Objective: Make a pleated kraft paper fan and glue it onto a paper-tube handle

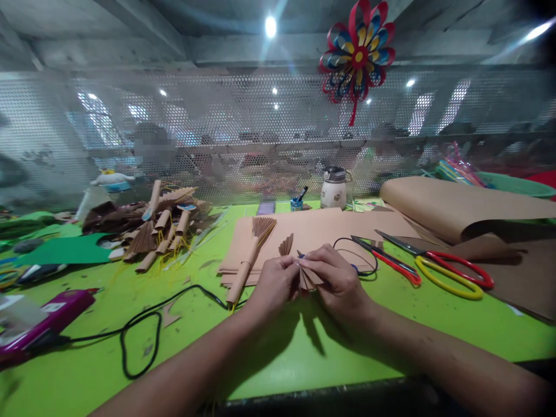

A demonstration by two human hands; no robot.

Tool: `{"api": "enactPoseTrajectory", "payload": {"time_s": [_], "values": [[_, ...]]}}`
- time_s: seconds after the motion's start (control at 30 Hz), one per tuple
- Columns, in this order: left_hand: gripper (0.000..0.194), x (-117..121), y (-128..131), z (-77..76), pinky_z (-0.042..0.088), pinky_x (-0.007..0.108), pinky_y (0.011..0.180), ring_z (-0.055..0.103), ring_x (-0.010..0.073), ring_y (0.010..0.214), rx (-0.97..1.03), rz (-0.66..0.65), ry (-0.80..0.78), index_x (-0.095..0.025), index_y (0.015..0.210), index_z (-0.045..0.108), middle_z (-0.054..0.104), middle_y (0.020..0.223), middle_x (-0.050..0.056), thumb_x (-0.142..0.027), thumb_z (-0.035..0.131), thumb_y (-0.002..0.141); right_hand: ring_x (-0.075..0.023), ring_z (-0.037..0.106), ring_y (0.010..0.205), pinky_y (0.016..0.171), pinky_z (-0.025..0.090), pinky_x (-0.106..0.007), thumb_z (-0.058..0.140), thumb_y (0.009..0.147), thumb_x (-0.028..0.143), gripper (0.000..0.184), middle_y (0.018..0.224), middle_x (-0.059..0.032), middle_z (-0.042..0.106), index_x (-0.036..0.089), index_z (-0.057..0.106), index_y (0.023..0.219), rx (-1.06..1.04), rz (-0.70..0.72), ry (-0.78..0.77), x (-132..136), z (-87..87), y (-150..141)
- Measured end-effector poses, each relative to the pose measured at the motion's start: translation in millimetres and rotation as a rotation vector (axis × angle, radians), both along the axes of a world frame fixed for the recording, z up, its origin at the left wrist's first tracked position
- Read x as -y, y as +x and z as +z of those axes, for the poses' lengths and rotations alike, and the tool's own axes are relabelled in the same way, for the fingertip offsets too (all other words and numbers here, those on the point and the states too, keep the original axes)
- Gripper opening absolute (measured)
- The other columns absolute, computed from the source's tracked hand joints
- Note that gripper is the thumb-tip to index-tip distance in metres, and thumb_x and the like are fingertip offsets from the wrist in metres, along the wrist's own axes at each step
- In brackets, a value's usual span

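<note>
Between my two hands, just above the green table, is a small pleated brown paper fan (pixel 309 279), pinched near its middle. The fingers of my left hand (pixel 280 277) press on its left side. My right hand (pixel 336 272) grips it from the right, thumb and fingertips close to the left ones. A small dark bit shows at the fingertips, too small to name. Just beyond my left hand lies a rolled brown paper tube (pixel 243 272) with a pleated fan end (pixel 263 227). Brown paper sheets (pixel 304 223) are stacked behind my hands.
Red-and-yellow-handled scissors (pixel 452 272) and smaller red-handled scissors (pixel 391 260) lie right. A large brown paper roll (pixel 460 202) is behind them. Finished-looking paper pieces (pixel 160 231) pile up left. A purple device (pixel 47 324) trails a black cord (pixel 125 333). A bottle (pixel 333 190) stands at the back.
</note>
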State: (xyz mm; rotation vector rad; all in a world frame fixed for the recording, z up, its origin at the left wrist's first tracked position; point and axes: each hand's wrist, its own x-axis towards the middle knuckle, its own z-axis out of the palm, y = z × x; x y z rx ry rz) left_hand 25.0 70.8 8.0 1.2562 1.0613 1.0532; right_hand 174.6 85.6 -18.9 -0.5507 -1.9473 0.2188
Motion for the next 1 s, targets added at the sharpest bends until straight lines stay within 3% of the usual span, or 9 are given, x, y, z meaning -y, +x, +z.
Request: {"api": "enactPoseTrajectory", "payload": {"time_s": [0.13, 0.27, 0.4, 0.6, 0.7, 0.8, 0.9, 1.0], "values": [[0.020, 3, -3, 12.0, 0.027, 0.019, 0.041, 0.047, 0.0083, 0.042, -0.043, -0.058, 0.043, -0.014, 0.062, 0.056, 0.057, 0.051, 0.001, -0.026, 0.051, 0.078, -0.0220, 0.056, 0.090, 0.078, 0.048, -0.039, 0.055, 0.083, 0.011, 0.030, 0.095, -0.0081, 0.064, 0.025, 0.068, 0.105, -0.114, 0.059, -0.152, 4, 10.0, 3], [0.021, 3, -4, 21.8, 0.031, 0.020, 0.041, 0.059, 0.0142, 0.050, 0.075, -0.120, -0.019, -0.014, 0.069, 0.056, 0.065, 0.063, 0.007, -0.029, 0.046, 0.079, -0.0206, 0.062, 0.081, 0.076, 0.050, -0.037, 0.065, 0.079, 0.022, 0.012, 0.085, -0.0060, 0.068, 0.021, 0.072, 0.090, -0.380, 0.137, -0.558, 5, 19.6, 2], [0.027, -1, -7, 21.8, 0.032, 0.020, 0.042, 0.061, 0.0148, 0.053, 0.189, -0.161, -0.091, -0.011, 0.075, 0.058, 0.067, 0.066, 0.011, -0.033, 0.045, 0.083, -0.0198, 0.064, 0.076, 0.078, 0.051, -0.037, 0.079, 0.065, 0.028, 0.021, 0.075, -0.0036, 0.070, 0.020, 0.074, 0.084, -0.553, 0.236, -0.829, 1, 25.9, -1], [0.025, -8, -12, 12.6, 0.035, 0.017, 0.046, 0.060, 0.0092, 0.056, 0.221, -0.255, -0.064, -0.011, 0.079, 0.061, 0.067, 0.072, 0.007, -0.036, 0.062, 0.082, -0.0176, 0.062, 0.062, 0.066, 0.051, -0.035, 0.073, 0.073, 0.033, 0.023, 0.064, -0.0025, 0.065, 0.016, 0.071, 0.088, -0.503, 0.437, -0.927, -1, 25.9, 1], [0.026, -10, -13, 10.2, 0.036, 0.017, 0.048, 0.059, 0.0085, 0.057, 0.252, -0.241, -0.036, -0.011, 0.078, 0.061, 0.066, 0.071, 0.006, -0.036, 0.064, 0.080, -0.0157, 0.062, 0.061, 0.066, 0.051, -0.034, 0.073, 0.073, 0.029, 0.026, 0.069, -0.0025, 0.066, 0.017, 0.069, 0.096, -0.524, 0.520, -0.980, -1, 27.0, 4], [0.027, -13, -13, 9.9, 0.037, 0.018, 0.048, 0.058, 0.0084, 0.056, 0.269, -0.210, -0.015, -0.010, 0.077, 0.061, 0.066, 0.069, 0.006, -0.036, 0.066, 0.079, -0.0184, 0.063, 0.075, 0.075, 0.050, -0.036, 0.073, 0.070, 0.022, 0.038, 0.086, -0.0058, 0.068, 0.018, 0.064, 0.106, -0.552, 0.547, -0.981, -1, 31.6, 9], [0.028, -15, -12, 8.4, 0.038, 0.019, 0.049, 0.057, 0.0090, 0.055, 0.248, -0.164, -0.006, -0.010, 0.076, 0.060, 0.065, 0.069, 0.006, -0.037, 0.068, 0.077, -0.0220, 0.062, 0.089, 0.079, 0.049, -0.036, 0.069, 0.072, 0.026, 0.036, 0.102, -0.0102, 0.067, 0.017, 0.063, 0.107, -0.593, 0.515, -0.965, -3, 37.0, 14], [0.029, -17, -12, 4.3, 0.040, 0.019, 0.050, 0.058, 0.0097, 0.056, 0.226, -0.129, -0.002, -0.011, 0.078, 0.059, 0.065, 0.069, 0.006, -0.039, 0.068, 0.076, -0.0199, 0.061, 0.085, 0.076, 0.049, -0.032, 0.063, 0.079, 0.038, 0.028, 0.098, -0.0093, 0.066, 0.016, 0.064, 0.097, -0.632, 0.376, -0.948, -7, 38.8, 16]]}}
